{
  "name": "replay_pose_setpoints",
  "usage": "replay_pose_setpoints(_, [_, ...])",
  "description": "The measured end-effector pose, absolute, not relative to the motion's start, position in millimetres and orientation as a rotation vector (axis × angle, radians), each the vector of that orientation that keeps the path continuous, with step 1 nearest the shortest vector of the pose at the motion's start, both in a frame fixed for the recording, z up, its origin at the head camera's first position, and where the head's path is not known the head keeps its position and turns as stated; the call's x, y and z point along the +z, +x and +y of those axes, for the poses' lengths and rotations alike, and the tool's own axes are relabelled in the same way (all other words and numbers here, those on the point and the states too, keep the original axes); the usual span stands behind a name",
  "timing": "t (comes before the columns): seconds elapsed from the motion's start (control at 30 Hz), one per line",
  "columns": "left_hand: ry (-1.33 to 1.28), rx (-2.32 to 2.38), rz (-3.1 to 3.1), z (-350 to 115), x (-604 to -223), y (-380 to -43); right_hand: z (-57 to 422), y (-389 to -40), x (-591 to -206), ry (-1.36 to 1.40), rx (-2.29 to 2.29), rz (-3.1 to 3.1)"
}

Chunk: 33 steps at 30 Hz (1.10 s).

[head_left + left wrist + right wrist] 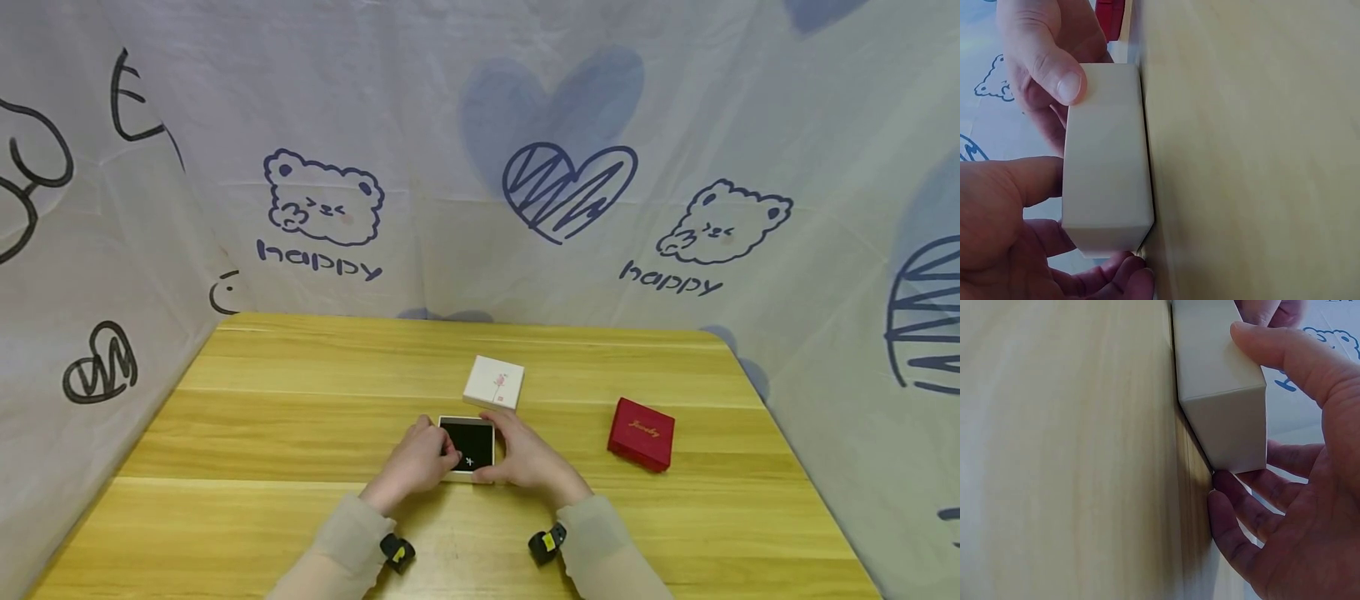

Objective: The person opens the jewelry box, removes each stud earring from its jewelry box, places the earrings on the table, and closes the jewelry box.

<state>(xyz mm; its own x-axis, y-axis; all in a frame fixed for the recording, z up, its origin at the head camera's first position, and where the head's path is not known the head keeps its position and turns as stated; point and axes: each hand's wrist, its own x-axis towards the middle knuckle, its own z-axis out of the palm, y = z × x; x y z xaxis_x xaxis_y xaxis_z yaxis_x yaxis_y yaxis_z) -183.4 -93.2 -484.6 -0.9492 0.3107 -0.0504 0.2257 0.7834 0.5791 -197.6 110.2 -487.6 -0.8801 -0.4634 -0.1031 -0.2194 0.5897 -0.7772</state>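
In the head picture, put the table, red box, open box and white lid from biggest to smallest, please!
1. Table
2. Red box and open box: too alike to rank, the open one partly hidden
3. White lid

Head view is decently bright and pretty even, though there's a pale washed-out glare patch on the near middle of the table [465,546] and a greyish-purple cast over the far backdrop [442,242]. Shadows on the tabletop look soft. Both wrist views are dimmer and kinda hazy: the palm of the right hand [1310,525] sits in shade, a thin dark shadow hugs the cream box [1222,419] along its base, and wood grain goes mushy in the left one
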Motion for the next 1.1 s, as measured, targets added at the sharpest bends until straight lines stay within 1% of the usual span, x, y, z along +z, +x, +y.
replay_pose_setpoints(0.4, [0.567, 1.008, 2.784, -99.1, -482.0, -185.2, 110.2, -197.9, -488.4, -0.554, -1.185, 2.518])
replay_pose_setpoints(0.73, [0.597, 1.026, 2.751, -102.6, -482.9, -187.1, 110.2, -197.6, -487.7, -0.558, -1.183, 2.518])
replay_pose_setpoints(0.93, [0.661, 1.183, 2.621, -109.5, -478.0, -187.8, 110.3, -197.3, -487.4, -0.564, -1.174, 2.529])
replay_pose_setpoints(1.1, [0.622, 1.242, 2.55, -116.1, -472.4, -187.9, 110.2, -197.6, -488.8, -0.562, -1.176, 2.535])
